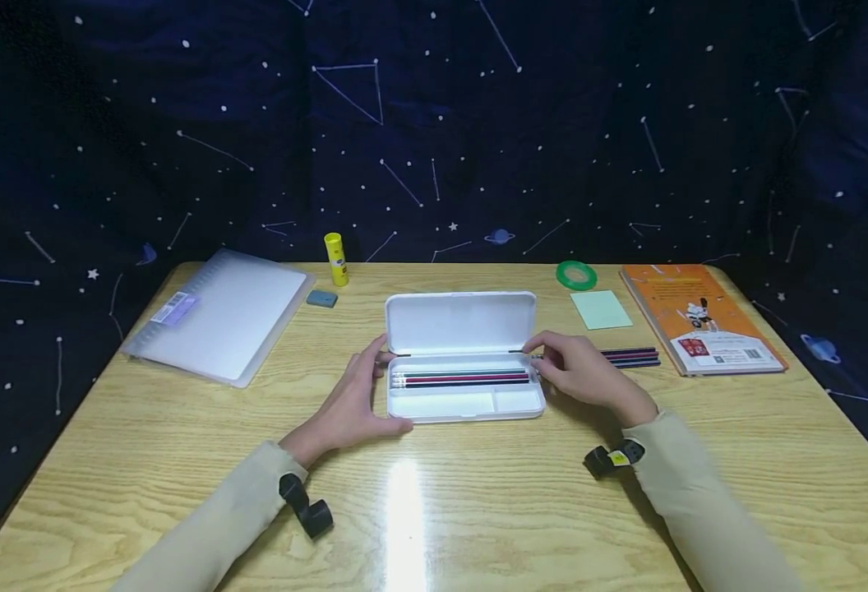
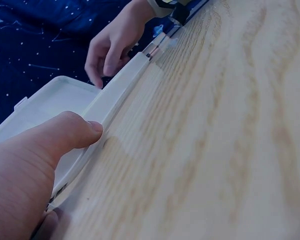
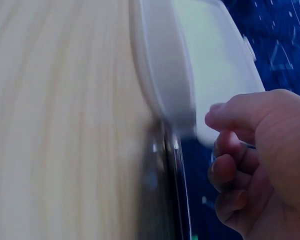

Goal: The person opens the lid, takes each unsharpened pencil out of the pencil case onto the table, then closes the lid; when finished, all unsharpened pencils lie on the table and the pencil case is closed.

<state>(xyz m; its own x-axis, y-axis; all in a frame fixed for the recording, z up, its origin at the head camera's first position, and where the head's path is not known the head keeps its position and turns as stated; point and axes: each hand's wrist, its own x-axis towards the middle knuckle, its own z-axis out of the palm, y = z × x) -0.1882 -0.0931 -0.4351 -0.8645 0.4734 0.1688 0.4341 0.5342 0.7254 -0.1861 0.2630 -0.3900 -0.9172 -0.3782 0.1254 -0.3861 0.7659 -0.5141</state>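
A white pencil case (image 1: 440, 405) lies open on the table, its lid tilted up at the back. Green, red and dark pencils (image 1: 464, 379) lie side by side in its rear compartment. My left hand (image 1: 353, 403) grips the left end, thumb at the front corner, fingers at the back; in the left wrist view the thumb presses the rim. My right hand (image 1: 578, 366) is at the right end near the hinge, fingers loosely bent, with nothing visible between them in the right wrist view (image 3: 275, 150). More dark pencils (image 1: 630, 358) lie partly hidden behind it.
On the left lie a clear binder (image 1: 234, 308), a grey eraser (image 1: 321, 298) and an upright yellow glue stick (image 1: 336, 260). To the right are a green tape roll (image 1: 576, 275), pale green sticky notes (image 1: 601, 310) and an orange book (image 1: 700, 316). A dark starry cloth hangs behind.
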